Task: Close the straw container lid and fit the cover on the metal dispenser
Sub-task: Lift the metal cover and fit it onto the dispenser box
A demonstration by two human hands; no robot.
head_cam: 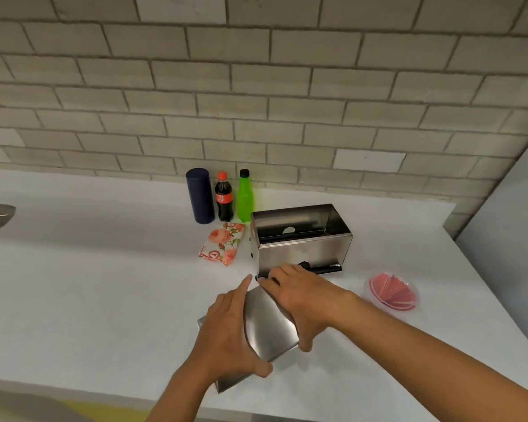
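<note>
Both hands clasp the metal cover [265, 327] at lower centre of the frame. The left hand [226, 333] presses its left edge, index finger extended along it, thumb hooked under the near corner. The right hand [302, 296] lies over the right edge, fingers curled at the far end, thumb on the near right corner. The cover lies between the palms, its long axis running from lower left toward upper right, the far end just beside the dispenser [302, 239]. Whether it rests on the counter [89, 269] is uncertain. The dispenser stands at centre right, top open. At right, a clear container [392, 292] holds red straws.
</note>
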